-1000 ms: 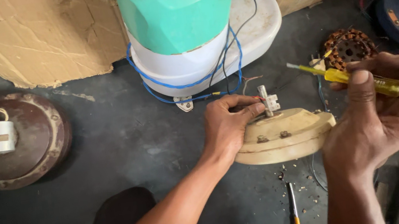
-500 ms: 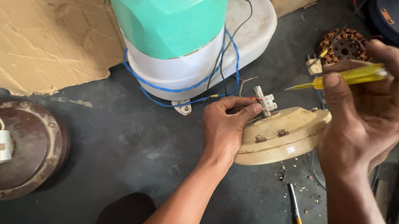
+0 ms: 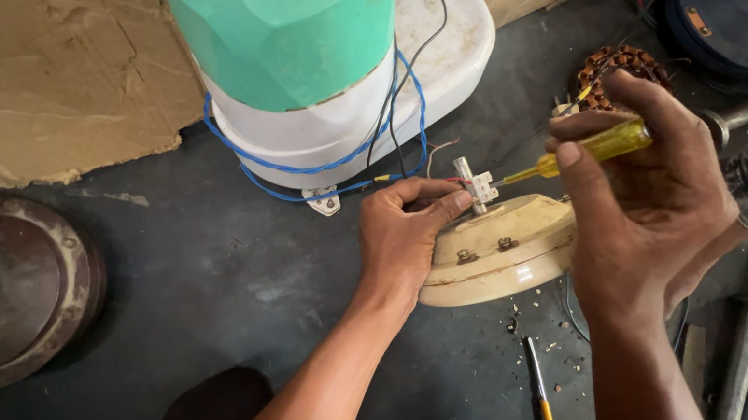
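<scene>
Cream motor cover (image 3: 497, 251) lies on the dark floor just in front of the green-and-white housing (image 3: 303, 54); left hand (image 3: 407, 235) pinches its white terminal block (image 3: 482, 187), right hand (image 3: 654, 190) closed around a yellow screwdriver (image 3: 590, 150) whose tip meets the block: screw-turning step, probably needing steady alignment next

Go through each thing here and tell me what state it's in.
Cream motor housing: on the floor, steadied by the left hand.
Yellow-handled screwdriver: gripped in the right hand, tip at the white terminal block.
Brown round cover: lying flat, untouched.
Second screwdriver: lying loose on the floor.
</scene>
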